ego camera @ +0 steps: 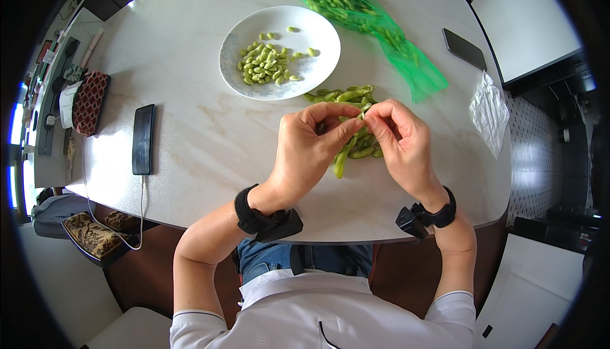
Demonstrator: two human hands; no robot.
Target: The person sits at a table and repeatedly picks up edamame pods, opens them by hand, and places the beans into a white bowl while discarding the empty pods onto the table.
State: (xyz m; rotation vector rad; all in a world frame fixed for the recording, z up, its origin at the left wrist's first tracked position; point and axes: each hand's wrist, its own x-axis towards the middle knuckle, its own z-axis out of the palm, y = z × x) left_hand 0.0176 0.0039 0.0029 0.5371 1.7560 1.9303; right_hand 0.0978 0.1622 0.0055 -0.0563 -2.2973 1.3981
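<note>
Between the fingertips of both hands is a green soybean pod [364, 108], mostly covered by the fingers. My left hand [312, 141] pinches it from the left with thumb and forefinger. From the right, my right hand [402, 141] grips the same pod the same way. A pile of unshelled soybean pods [347, 95] lies on the table beneath and behind the hands, partly hidden by them. Beyond the left hand stands a white plate [320, 27] with a pale blue pattern. Shelled green beans [263, 65] are heaped on its left half, with a few scattered apart.
A green mesh bag [381, 29] of pods lies at the back right of the marbled table [200, 148]. A dark phone [463, 48] and a crumpled clear wrapper [490, 113] sit at the right. Leftward are a phone [144, 139] on a white cable and a patterned tissue holder [91, 103].
</note>
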